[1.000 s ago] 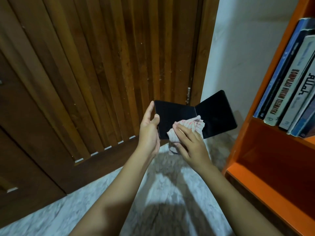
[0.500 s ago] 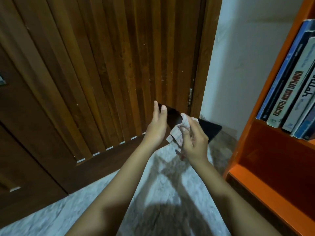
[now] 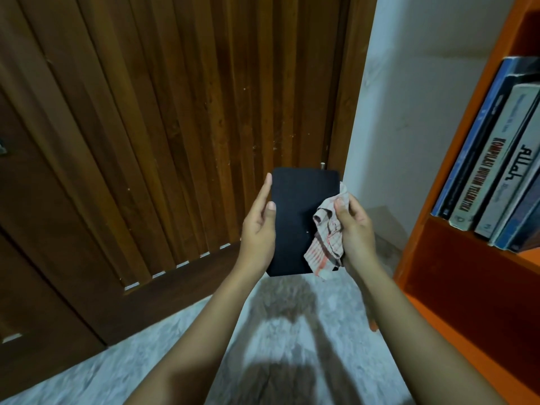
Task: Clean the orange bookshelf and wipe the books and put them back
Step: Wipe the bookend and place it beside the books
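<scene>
Black book (image 3: 298, 220), shut, held upright in mid-air before the wooden door (image 3: 175, 112), left of the orange bookshelf (image 3: 420, 229). Left hand (image 3: 258, 229) grips its left edge, thumb over the cover. Right hand (image 3: 356, 226) pinches a checked cloth (image 3: 327, 238) at the right edge, apparently steadying the book too. Risk: wiping pressure against this edge grip could twist the book loose onto the floor (image 3: 175, 361).

We list: open floor (image 3: 175, 346) between wooden door (image 3: 175, 112) and orange bookshelf (image 3: 416, 244); books (image 3: 482, 171) crowd it above, lower compartment (image 3: 467, 293) open.
</scene>
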The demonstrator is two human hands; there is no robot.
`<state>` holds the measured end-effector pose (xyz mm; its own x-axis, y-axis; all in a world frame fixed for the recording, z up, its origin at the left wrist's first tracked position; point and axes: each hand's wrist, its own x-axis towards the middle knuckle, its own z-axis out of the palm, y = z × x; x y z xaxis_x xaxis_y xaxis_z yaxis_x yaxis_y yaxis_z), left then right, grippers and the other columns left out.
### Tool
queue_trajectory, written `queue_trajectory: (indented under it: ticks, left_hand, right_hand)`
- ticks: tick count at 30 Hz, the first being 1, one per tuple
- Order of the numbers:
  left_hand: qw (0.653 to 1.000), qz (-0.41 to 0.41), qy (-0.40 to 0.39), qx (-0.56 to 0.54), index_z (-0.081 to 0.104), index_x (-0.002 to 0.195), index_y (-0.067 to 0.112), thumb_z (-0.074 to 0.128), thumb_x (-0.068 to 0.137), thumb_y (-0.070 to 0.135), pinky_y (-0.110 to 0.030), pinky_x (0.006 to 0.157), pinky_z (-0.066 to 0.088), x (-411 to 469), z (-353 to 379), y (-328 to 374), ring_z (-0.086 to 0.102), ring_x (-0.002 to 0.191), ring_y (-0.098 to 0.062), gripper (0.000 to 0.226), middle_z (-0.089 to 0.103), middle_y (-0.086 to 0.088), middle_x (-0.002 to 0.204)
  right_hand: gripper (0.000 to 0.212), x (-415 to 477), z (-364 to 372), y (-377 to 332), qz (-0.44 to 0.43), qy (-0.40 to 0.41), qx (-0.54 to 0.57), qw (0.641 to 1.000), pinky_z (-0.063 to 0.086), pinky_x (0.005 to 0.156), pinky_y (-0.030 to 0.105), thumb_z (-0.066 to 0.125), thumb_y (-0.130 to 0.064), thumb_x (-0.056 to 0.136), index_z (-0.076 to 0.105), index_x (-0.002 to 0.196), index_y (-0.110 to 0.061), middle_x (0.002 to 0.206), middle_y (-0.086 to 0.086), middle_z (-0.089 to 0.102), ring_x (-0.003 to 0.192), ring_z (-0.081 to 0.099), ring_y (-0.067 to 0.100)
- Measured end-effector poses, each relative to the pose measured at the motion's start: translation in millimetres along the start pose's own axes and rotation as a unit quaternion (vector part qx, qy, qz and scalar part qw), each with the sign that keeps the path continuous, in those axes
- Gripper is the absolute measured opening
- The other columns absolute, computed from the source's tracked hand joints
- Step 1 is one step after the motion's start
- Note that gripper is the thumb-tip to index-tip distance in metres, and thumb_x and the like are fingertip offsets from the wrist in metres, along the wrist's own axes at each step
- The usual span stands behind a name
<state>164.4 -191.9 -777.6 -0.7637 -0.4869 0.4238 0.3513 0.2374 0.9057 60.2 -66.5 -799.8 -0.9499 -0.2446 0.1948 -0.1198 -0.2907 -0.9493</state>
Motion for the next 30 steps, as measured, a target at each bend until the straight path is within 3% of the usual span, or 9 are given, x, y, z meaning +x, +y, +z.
queue_trajectory:
  ticks: [3, 4, 6, 7, 11, 17, 23, 26, 30]
  left_hand:
    - [0.999, 0.010, 0.034, -0.003, 0.035, 0.135, 0.040, 0.038, 0.101, 0.016, -0.042, 0.115, 0.030, -2, 2, 2, 0.032, 0.139, -0.008, 0.042, 0.035, 0.010, 0.149]
    - [0.999, 0.008, 0.044, -0.009, 0.036, 0.135, 0.038, 0.039, 0.101, 0.015, -0.040, 0.115, 0.030, -2, 2, 2, 0.032, 0.138, -0.008, 0.041, 0.036, 0.009, 0.149]
    - [0.998, 0.005, 0.059, -0.020, 0.037, 0.137, 0.031, 0.039, 0.100, 0.013, -0.035, 0.115, 0.030, -3, 4, 1, 0.033, 0.138, -0.007, 0.041, 0.038, 0.009, 0.147]
    - [0.998, 0.009, 0.062, -0.028, 0.038, 0.139, 0.026, 0.039, 0.100, 0.012, -0.030, 0.114, 0.030, -3, 5, 1, 0.034, 0.137, -0.006, 0.041, 0.039, 0.008, 0.146]
    - [0.998, 0.021, 0.047, -0.035, 0.037, 0.141, 0.016, 0.038, 0.100, 0.006, -0.003, 0.102, 0.029, -4, 19, 8, 0.033, 0.128, 0.009, 0.042, 0.038, 0.013, 0.140]
    - [0.997, 0.033, 0.033, -0.058, 0.039, 0.137, 0.023, 0.037, 0.100, 0.002, -0.007, 0.103, 0.032, -5, 26, 21, 0.038, 0.125, 0.011, 0.043, 0.043, 0.016, 0.136]
    - [0.996, 0.045, 0.049, -0.068, 0.042, 0.130, 0.029, 0.040, 0.099, 0.003, -0.004, 0.101, 0.032, -12, 26, 24, 0.039, 0.123, 0.013, 0.040, 0.046, 0.021, 0.130]
    - [0.994, 0.042, 0.058, -0.083, 0.043, 0.128, 0.031, 0.041, 0.099, 0.002, -0.005, 0.100, 0.033, -7, 30, 25, 0.042, 0.118, 0.018, 0.041, 0.047, 0.024, 0.127]
    - [0.991, 0.018, 0.079, -0.107, 0.048, 0.127, 0.033, 0.043, 0.098, 0.005, -0.014, 0.103, 0.038, 2, 27, 23, 0.046, 0.117, 0.015, 0.040, 0.050, 0.028, 0.124]
  right_hand:
    - [0.041, 3, 2, -4, -0.055, 0.064, -0.076, 0.994, 0.049, 0.099, 0.038, 0.050, -0.040, 0.094, 0.054, 0.131, -0.024, 0.132, -0.001, 0.058, 0.117, 0.058, 0.014]
    - [0.042, 3, 2, -7, -0.094, 0.104, -0.101, 0.985, 0.045, 0.103, 0.032, 0.050, -0.040, 0.094, 0.051, 0.134, -0.027, 0.135, -0.009, 0.052, 0.119, 0.053, 0.004]
    - [0.042, 1, 5, -16, -0.169, 0.160, -0.170, 0.958, 0.037, 0.091, 0.003, 0.046, -0.032, 0.098, 0.042, 0.140, -0.029, 0.125, -0.014, 0.047, 0.106, 0.045, -0.017]
    - [0.043, -1, 9, -20, -0.200, 0.167, -0.206, 0.943, 0.035, 0.080, -0.002, 0.045, -0.029, 0.099, 0.039, 0.141, -0.030, 0.118, -0.010, 0.046, 0.096, 0.045, -0.016]
    - [0.041, -10, 37, -20, -0.309, 0.125, -0.293, 0.896, 0.035, 0.068, 0.001, 0.046, -0.030, 0.097, 0.043, 0.138, -0.031, 0.105, 0.002, 0.044, 0.089, 0.048, 0.010]
    - [0.036, -5, 58, -29, -0.398, 0.106, -0.399, 0.819, 0.035, 0.057, 0.013, 0.044, -0.028, 0.094, 0.060, 0.127, -0.028, 0.103, 0.008, 0.056, 0.089, 0.054, 0.017]
    - [0.031, 9, 38, -21, -0.244, 0.229, -0.296, 0.894, 0.052, 0.065, 0.038, 0.049, -0.033, 0.097, 0.059, 0.126, -0.032, 0.100, -0.004, 0.043, 0.083, 0.051, 0.013]
    - [0.034, -8, 44, -17, -0.284, 0.209, -0.317, 0.880, 0.047, 0.068, 0.030, 0.047, -0.027, 0.096, 0.057, 0.128, -0.030, 0.106, 0.004, 0.049, 0.092, 0.053, 0.019]
    - [0.039, -39, 46, 3, -0.417, 0.079, -0.411, 0.807, 0.034, 0.072, 0.019, 0.046, -0.014, 0.091, 0.060, 0.126, -0.023, 0.107, 0.012, 0.056, 0.096, 0.048, 0.019]
